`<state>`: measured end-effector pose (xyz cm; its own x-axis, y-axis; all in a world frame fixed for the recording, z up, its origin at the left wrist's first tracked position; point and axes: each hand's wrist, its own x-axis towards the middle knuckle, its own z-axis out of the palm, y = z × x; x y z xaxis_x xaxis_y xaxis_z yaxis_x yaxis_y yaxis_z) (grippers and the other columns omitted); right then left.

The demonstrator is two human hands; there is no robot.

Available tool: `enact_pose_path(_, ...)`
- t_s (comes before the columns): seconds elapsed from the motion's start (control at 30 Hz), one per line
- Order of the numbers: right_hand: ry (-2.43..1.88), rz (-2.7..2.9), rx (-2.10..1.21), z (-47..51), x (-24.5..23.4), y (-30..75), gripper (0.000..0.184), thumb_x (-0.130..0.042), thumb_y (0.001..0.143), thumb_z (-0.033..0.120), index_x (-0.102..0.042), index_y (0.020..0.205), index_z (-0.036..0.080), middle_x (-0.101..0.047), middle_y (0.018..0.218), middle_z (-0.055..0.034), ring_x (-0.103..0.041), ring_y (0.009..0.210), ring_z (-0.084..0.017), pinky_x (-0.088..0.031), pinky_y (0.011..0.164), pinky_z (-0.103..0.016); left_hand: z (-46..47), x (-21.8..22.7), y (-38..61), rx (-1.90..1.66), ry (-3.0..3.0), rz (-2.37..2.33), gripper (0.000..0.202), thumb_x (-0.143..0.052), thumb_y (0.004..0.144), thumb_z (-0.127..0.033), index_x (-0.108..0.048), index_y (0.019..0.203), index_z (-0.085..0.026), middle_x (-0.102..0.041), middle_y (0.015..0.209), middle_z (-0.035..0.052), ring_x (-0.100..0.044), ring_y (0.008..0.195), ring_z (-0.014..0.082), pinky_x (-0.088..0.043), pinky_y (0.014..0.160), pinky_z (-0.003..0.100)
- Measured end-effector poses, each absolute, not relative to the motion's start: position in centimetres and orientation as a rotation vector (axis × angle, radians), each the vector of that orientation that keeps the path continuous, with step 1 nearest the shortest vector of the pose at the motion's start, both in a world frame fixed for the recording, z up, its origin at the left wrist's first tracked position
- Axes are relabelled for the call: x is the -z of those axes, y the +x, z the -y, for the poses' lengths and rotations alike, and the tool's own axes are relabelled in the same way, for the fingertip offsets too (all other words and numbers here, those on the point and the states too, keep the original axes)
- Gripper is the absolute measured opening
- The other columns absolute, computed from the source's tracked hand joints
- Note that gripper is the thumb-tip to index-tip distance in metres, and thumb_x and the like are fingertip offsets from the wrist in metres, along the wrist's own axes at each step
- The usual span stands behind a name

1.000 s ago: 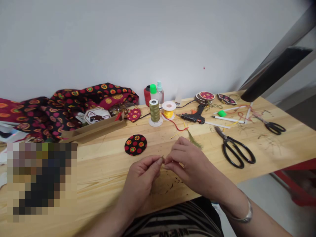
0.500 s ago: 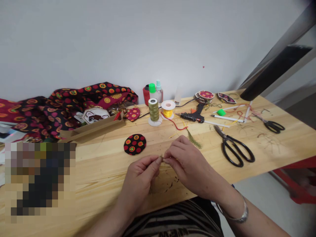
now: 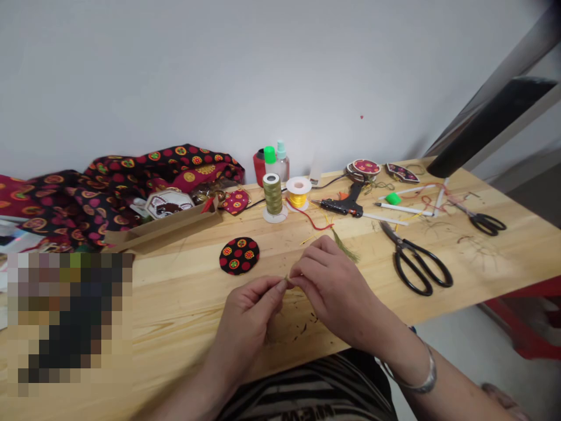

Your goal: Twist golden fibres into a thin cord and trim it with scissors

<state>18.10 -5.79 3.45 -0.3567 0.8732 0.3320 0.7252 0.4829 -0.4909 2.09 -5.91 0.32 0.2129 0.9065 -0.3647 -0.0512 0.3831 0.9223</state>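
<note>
Left hand [image 3: 249,310] pinches thread [image 3: 286,279]: tiny olive-tan bit, mostly hidden. Right hand [image 3: 331,283] pinches it too. Round patch [image 3: 239,255] beyond left hand.

Soft light brightens the wall [image 3: 280,76]; lower-left is pixelated.

bit [image 3: 286,279] in left hand [image 3: 250,310] too small to identify; patterned cloth [image 3: 109,190] cut off left

wooden table [image 3: 184,304]: patterned disc [image 3: 239,255], large scissors [image 3: 400,243], glue gun [image 3: 344,206]
</note>
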Motion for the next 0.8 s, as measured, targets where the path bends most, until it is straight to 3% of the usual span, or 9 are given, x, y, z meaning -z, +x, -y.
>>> enact_pose_path(0.2, -1.340, 1.924, -0.530, 5.6, -2.7, 18.3, 0.015, -0.052, 0.085, 0.012, -0.063, 0.077, 0.015, -0.062, 0.076, -0.0046, -0.049, 0.082, -0.018, -0.042, 0.075, -0.033, 5.9, -0.6, 2.2, -0.838, 0.905, -1.165, 0.021, -0.068, 0.073, -0.035, -0.072, 0.077, -0.015, -0.036, 0.048, -0.0072, -0.025, 0.045, 0.0064, -0.017, 0.041, 0.021)
enact_pose_path(0.33, -1.336, 1.589, -1.000, 5.4, -1.8, 18.5, 0.014, -0.054, 0.084, 0.017, -0.068, 0.088, 0.017, -0.069, 0.083, -0.0035, -0.060, 0.078, -0.015, -0.047, 0.073, -0.032, 5.9, -0.7, 2.2, -0.845, 0.869, -1.162, 0.020, -0.068, 0.073, -0.034, -0.072, 0.077, -0.015, -0.037, 0.047, -0.0075, -0.025, 0.043, 0.0059, -0.017, 0.041, 0.021)
enact_pose_path(0.5, -1.226, 1.162, -1.531, 5.3, -0.8, 17.8, 0.020, -0.071, 0.067, 0.027, -0.071, 0.085, 0.019, -0.072, 0.081, -0.0016, -0.064, 0.075, -0.015, -0.050, 0.073, -0.033, 5.8, -0.6, 2.2, -0.861, 0.905, -1.160, 0.019, -0.069, 0.071, -0.033, -0.073, 0.077, -0.016, -0.039, 0.047, -0.0064, -0.027, 0.043, 0.0060, -0.019, 0.040, 0.020)
enact_pose_path(0.8, -1.224, 0.998, -1.586, 5.2, -0.6, 17.3, 0.014, -0.075, 0.062, 0.024, -0.073, 0.074, 0.019, -0.070, 0.070, 0.0011, -0.061, 0.067, -0.012, -0.047, 0.073, -0.031, 6.0, -0.5, 2.0, -0.801, 1.005, -1.164, 0.019, -0.067, 0.074, -0.035, -0.075, 0.082, -0.019, -0.039, 0.048, -0.0057, -0.026, 0.045, 0.0066, -0.020, 0.040, 0.019)
